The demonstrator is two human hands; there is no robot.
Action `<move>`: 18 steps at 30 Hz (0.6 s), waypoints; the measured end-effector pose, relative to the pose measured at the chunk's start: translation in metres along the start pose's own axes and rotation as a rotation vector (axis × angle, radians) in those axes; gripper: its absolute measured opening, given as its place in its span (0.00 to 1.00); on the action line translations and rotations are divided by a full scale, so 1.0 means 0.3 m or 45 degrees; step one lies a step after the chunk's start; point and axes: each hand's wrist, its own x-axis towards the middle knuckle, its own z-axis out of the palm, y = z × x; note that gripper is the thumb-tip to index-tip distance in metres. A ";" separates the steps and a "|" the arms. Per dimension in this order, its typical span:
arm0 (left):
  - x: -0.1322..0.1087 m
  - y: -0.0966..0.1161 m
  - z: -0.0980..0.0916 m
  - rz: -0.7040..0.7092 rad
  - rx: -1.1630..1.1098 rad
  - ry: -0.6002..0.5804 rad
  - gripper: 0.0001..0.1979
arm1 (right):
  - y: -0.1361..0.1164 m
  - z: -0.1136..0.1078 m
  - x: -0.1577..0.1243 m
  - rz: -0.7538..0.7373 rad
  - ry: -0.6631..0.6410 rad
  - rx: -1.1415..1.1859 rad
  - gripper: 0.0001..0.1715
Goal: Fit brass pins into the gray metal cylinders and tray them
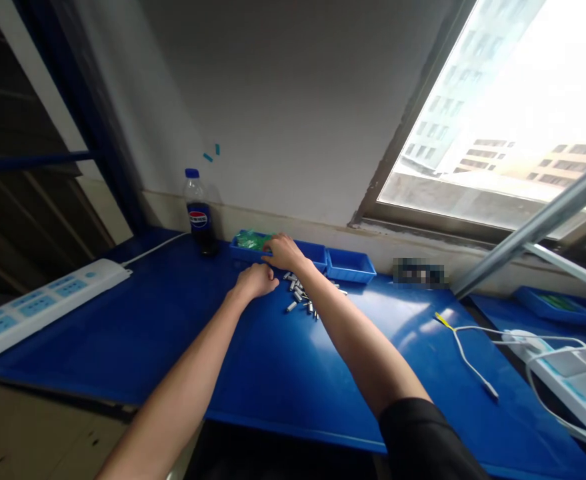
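1. I take the pile of small metal cylinders as my landmark: it lies loose on the blue table, partly hidden from me by the right forearm.
2. The left hand is just left of the pile, low by the table, with its fingers curled in and the thumb near them. I cannot tell whether anything is inside that grip.
3. The right hand is beyond the pile and a little to its left, above the bins. Its fingers are half bent and point downward and left; I cannot tell whether they hold or touch anything.
4. Behind the pile I see a row of blue bins along the wall. Green wrapping sits in the row's left end, close to the right hand's fingers.
5. Left of the pile and farther back, a bottle with a blue cap stands upright, dark liquid in it.
6. Well left of the pile lies a white power strip.
7. Well right of the pile I have a white cable with a yellow end.
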 end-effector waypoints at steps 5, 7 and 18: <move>-0.008 0.003 0.021 0.026 0.004 0.032 0.11 | -0.018 0.045 0.037 0.027 -0.007 -0.015 0.11; -0.007 0.004 0.027 0.028 -0.004 0.022 0.10 | -0.018 0.050 0.039 0.030 0.000 0.003 0.10; 0.029 -0.043 -0.002 -0.066 -1.153 0.216 0.34 | -0.010 -0.233 -0.017 -0.201 0.380 0.429 0.07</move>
